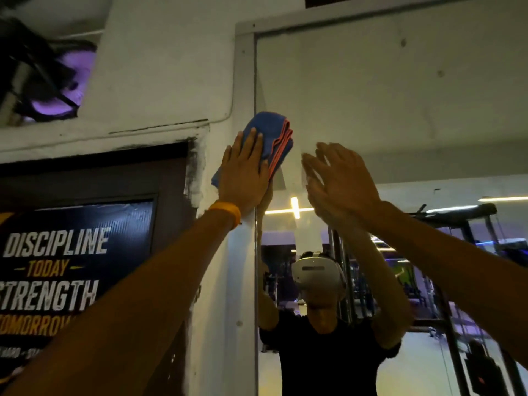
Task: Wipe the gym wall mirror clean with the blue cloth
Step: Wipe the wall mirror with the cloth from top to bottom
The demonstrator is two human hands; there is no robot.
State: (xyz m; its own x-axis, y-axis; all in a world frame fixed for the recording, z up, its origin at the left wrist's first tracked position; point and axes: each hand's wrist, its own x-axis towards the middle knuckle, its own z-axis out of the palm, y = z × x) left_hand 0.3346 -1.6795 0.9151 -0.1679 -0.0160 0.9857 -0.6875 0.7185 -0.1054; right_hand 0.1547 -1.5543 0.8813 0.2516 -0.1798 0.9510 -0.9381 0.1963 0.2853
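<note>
Closest up are the two bare arms, left forearm [128, 295] and right forearm [457, 252], both reaching up and away from the camera.

Biggest thing behind them is the large gym wall mirror [400, 95] with its grey metal frame strip [244, 81] down the left side. I'll use that strip as the reference for everything. Well left of the strip hangs a dark motivational poster with white and yellow lettering [71, 267].

The left hand [243, 172] sits right on the strip, high up though some way below the mirror's top corner. It's flat, fingers straight and slightly fanned. It isn't gripping anything, just pressing the folded blue cloth with pink edging [265, 135] against the surface.

The cloth straddles the strip and pokes out past the fingertips. Its long axis runs up and a bit to the right, and the pink edge lies over onto the glass.

The right hand [343, 181] is just right of the strip, apart from the cloth. It's open with fingers spread and holds nothing. It's blurry, so I can't tell if it touches the glass.

A yellow rubber wristband [227, 211] is on the left wrist.

My read: nearly all the glass lies right of and below the cloth, so the left hand has to carry the wipe that way.
</note>
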